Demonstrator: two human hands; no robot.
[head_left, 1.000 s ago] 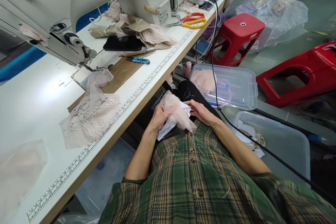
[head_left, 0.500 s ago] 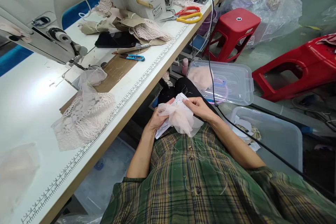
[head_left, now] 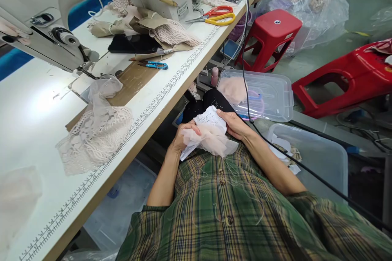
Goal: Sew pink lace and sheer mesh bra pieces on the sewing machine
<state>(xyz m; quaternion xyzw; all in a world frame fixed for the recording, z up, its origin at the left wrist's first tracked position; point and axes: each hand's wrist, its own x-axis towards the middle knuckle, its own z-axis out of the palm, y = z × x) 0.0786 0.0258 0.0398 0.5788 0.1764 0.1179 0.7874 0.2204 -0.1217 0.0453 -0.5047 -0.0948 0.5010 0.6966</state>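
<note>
Above your lap point(head_left: 214, 98), your left grip point(head_left: 183, 135) is clamped on the sheer peach fabric point(head_left: 214, 142) and your right grip point(head_left: 234, 124) on the white cloth point(head_left: 211, 118), where that loosely bunched fabric may slip or crease should either pinch slacken.

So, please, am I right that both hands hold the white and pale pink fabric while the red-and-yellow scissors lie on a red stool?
Not quite: the head view shows the scissors on the white table. The left hand and right hand do hold the fabric.
</note>
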